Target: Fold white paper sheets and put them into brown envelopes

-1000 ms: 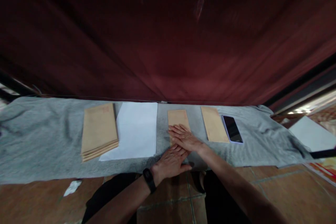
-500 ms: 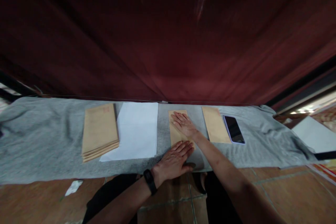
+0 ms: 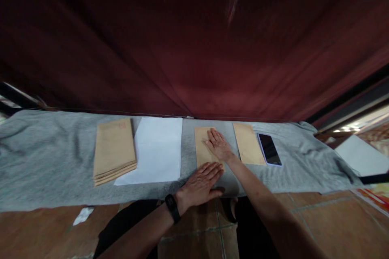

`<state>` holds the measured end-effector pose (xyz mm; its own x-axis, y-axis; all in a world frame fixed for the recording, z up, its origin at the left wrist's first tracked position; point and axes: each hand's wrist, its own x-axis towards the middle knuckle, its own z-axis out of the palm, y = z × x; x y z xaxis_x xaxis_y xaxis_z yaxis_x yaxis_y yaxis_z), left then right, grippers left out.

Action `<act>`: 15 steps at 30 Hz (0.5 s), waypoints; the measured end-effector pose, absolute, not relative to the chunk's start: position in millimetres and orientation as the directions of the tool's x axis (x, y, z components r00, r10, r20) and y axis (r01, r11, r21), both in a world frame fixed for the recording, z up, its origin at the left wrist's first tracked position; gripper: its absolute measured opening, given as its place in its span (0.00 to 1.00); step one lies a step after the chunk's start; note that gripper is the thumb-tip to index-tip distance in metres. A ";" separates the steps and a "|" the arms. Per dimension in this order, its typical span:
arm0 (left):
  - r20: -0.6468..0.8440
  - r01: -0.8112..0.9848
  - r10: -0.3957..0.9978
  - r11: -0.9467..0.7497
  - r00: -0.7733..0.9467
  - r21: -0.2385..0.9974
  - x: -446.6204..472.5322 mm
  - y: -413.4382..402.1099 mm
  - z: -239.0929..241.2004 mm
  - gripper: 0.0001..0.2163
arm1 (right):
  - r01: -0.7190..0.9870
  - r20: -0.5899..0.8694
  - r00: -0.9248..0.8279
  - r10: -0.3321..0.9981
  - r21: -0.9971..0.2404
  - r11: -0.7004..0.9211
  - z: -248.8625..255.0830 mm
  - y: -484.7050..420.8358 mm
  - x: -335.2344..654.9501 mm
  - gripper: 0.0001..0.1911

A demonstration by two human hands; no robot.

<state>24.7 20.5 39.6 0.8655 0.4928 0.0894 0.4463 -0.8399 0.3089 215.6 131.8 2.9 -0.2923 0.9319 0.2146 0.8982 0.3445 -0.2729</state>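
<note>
A brown paper envelope (image 3: 202, 147) lies flat on the grey cloth in front of me. My left hand (image 3: 202, 184), with a black band on its wrist, rests with its fingers stretched over the envelope's near end. Flat on the upper right part of the same envelope is my right hand (image 3: 219, 145), its fingers outstretched. Another brown envelope (image 3: 249, 144) lies to the right, apart from my hands. At the left, several brown envelopes (image 3: 114, 147) are stacked, partly overlapping white paper sheets (image 3: 159, 149).
A phone (image 3: 270, 149) with a pale purple edge lies right of the single envelope. The grey cloth (image 3: 60, 158) covers a long narrow surface against a dark red panel (image 3: 194, 48). Tiled floor (image 3: 328, 218) and a crumpled white scrap (image 3: 83, 215) are below.
My right hand has slid to the right across the envelope, toward its right edge. My left hand stays at the near end.
</note>
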 end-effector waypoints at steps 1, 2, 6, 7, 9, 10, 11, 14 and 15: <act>0.092 0.448 0.494 -0.840 0.864 0.307 24.5 20.4 38.8 0.32 | 0.896 0.208 -0.299 0.931 -0.275 0.349 3.0 127.1 218.6 0.32; 0.093 0.450 0.496 -0.839 0.863 0.306 24.4 20.3 38.1 0.32 | 0.894 0.199 -0.306 0.931 -0.277 0.353 3.4 122.4 221.6 0.32; 0.088 0.454 0.504 -0.830 0.859 0.324 23.9 20.0 37.4 0.32 | 0.889 0.145 -0.336 0.931 -0.276 0.364 6.1 102.9 232.2 0.32; 0.083 0.455 0.506 -0.826 0.858 0.331 23.8 20.1 37.8 0.32 | 0.888 0.131 -0.343 0.930 -0.276 0.366 7.1 98.1 234.3 0.32; 0.067 0.457 0.507 -0.820 0.859 0.344 23.8 20.7 38.8 0.32 | 0.888 0.106 -0.349 0.931 -0.280 0.365 9.5 88.5 237.6 0.31; 0.059 0.456 0.504 -0.819 0.861 0.349 23.8 21.2 39.0 0.32 | 0.887 0.095 -0.352 0.931 -0.285 0.364 11.0 83.8 238.8 0.30; 0.051 0.454 0.501 -0.818 0.864 0.353 23.8 21.7 39.0 0.32 | 0.885 0.084 -0.355 0.931 -0.291 0.363 12.7 79.2 239.7 0.30; 0.046 0.446 0.495 -0.817 0.868 0.366 24.1 23.5 37.0 0.33 | 0.872 0.054 -0.370 0.928 -0.324 0.367 19.3 65.5 241.8 0.30; 0.047 0.445 0.494 -0.816 0.868 0.368 24.2 24.0 36.0 0.33 | 0.866 0.046 -0.376 0.925 -0.337 0.369 21.7 60.8 242.4 0.30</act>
<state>24.2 24.0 36.0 0.8680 0.4942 0.0474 0.4448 -0.8165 0.3682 242.4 60.8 21.7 -0.3761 0.9254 0.0465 0.8662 0.3689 -0.3372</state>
